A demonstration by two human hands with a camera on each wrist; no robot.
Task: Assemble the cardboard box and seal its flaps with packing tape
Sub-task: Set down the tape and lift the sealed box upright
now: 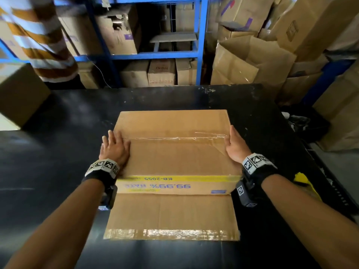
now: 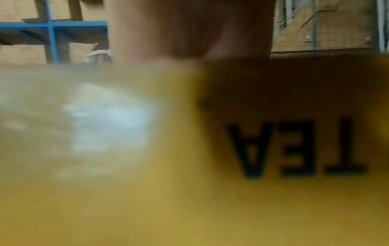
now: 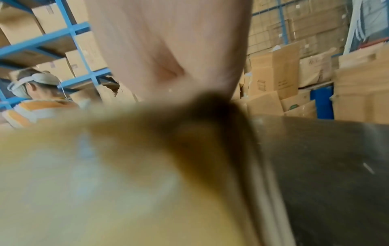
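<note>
A brown cardboard box (image 1: 174,152) stands on the black table (image 1: 58,152), its top flaps closed along a seam covered with clear tape (image 1: 174,138). A yellow printed band runs along its near side, and a flap with old tape lies flat toward me. My left hand (image 1: 114,146) rests flat, fingers straight, on the box's top left edge. My right hand (image 1: 234,144) lies with straight fingers against the top right edge. Both wrist views are blurred; the box (image 2: 294,149) fills the left one, and the box (image 3: 105,183) fills most of the right one.
Blue metal shelving (image 1: 155,53) with cartons stands beyond the table. Stacked cardboard boxes (image 1: 252,61) crowd the right side. Another person in an orange and white striped top (image 1: 38,35) stands at the far left beside a carton (image 1: 21,94). A yellow object (image 1: 303,181) lies at the table's right.
</note>
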